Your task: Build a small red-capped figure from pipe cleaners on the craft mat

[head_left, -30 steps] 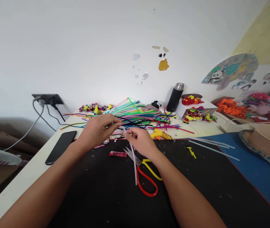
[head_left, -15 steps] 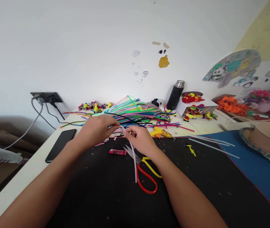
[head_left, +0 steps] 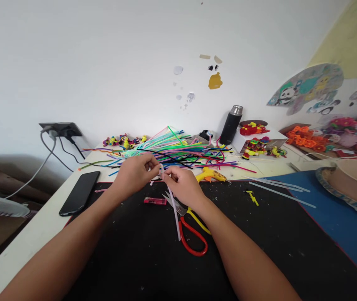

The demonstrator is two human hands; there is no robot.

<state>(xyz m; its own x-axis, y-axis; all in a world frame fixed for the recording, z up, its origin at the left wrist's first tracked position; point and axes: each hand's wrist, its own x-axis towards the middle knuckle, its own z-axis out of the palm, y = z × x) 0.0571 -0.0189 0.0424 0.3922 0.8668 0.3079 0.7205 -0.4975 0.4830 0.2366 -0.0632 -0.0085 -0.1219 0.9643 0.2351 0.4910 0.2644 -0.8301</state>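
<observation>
A pale pink pipe cleaner (head_left: pixel 175 211) is pinched between my two hands, its top end bent over and its long tail hanging down towards me. My left hand (head_left: pixel 138 172) closes thumb and fingertips on the bent end. Close beside it, my right hand (head_left: pixel 183 183) grips the same pipe cleaner just below the bend. Under the tail lie scissors (head_left: pixel 194 238) with one red and one yellow handle, blades parted. A pink lighter (head_left: pixel 155 201) rests left of the blades. Behind the hands spreads a heap of many-coloured pipe cleaners (head_left: pixel 169 144).
A black phone (head_left: pixel 80 193) lies at left on the white table. Right of my hands are a yellow glue gun (head_left: pixel 211 174), a small yellow piece (head_left: pixel 253 198) and clear glue sticks (head_left: pixel 281 194). A black flask (head_left: pixel 231 125) stands by the wall; a round basket (head_left: pixel 350 188) sits far right.
My left hand has turned and drawn in slightly, its fingers curling more at the bend. The pipe cleaner's tail leans a little further left at its top. My right hand stays nearly still.
</observation>
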